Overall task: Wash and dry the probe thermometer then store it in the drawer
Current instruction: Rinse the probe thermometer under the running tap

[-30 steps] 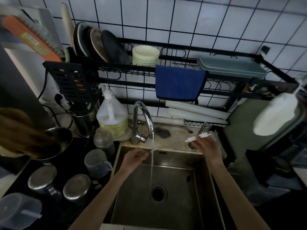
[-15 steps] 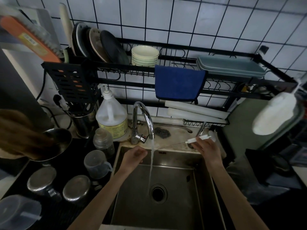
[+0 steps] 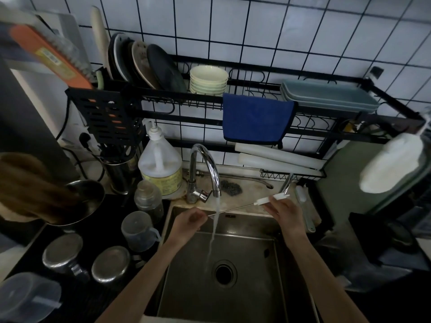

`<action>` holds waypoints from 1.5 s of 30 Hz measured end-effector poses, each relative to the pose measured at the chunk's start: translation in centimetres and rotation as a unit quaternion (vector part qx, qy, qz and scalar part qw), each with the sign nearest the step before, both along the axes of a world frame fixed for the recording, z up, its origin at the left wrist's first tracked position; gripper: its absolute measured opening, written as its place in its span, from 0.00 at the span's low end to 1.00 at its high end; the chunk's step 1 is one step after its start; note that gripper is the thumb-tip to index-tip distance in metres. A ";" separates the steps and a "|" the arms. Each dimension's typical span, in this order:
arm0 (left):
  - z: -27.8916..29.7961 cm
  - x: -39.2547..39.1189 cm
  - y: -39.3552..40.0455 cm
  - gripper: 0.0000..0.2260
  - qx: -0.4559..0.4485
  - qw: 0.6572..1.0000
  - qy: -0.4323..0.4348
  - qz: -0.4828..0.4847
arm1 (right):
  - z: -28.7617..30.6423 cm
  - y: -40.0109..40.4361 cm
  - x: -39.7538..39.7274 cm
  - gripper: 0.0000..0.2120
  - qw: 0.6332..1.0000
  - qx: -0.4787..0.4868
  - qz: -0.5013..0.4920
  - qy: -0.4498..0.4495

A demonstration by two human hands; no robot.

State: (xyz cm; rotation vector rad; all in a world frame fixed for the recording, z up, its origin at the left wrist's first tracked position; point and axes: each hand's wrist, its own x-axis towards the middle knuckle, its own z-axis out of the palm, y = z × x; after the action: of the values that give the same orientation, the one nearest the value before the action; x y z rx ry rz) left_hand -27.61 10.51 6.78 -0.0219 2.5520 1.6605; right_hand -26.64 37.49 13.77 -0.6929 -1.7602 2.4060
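Observation:
The probe thermometer (image 3: 261, 202) has a white handle and a long thin metal stem. My right hand (image 3: 282, 213) grips the white handle at the right of the sink. The stem runs left through the water stream falling from the chrome tap (image 3: 206, 169). My left hand (image 3: 190, 221) is curled around the stem's tip, just left of the stream. Both hands are over the steel sink (image 3: 263, 271), above the drain.
A blue cloth (image 3: 255, 118) hangs on the black dish rack (image 3: 326, 117) behind the tap. A soap jug (image 3: 161, 163), jars, a plastic cup (image 3: 137, 230) and metal lidded pots crowd the left counter. A brush (image 3: 303, 206) lies right of the sink.
My left hand has slid a little along the stem near the water stream. The right hand keeps its hold on the handle, nearly still.

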 end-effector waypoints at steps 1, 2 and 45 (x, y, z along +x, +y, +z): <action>-0.1 0.0 -0.1 0.08 -0.002 1.000 -0.001 -0.001 | -0.2 -0.1 -0.2 0.12 1.000 -0.003 -0.005 0.000; -0.2 0.0 -0.3 0.08 -0.003 1.000 -0.004 -0.002 | -0.2 -0.3 -0.2 0.08 1.000 -0.004 -0.006 -0.001; -0.5 2.0 -6.8 0.03 0.036 0.994 0.003 0.104 | -3.7 -5.7 0.0 0.09 0.986 0.142 0.056 -0.061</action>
State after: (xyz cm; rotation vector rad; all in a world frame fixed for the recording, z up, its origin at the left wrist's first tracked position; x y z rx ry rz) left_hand -25.56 3.69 6.33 -0.2864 2.5690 1.8230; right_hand -26.64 31.79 10.06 -0.7343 -2.1880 2.1514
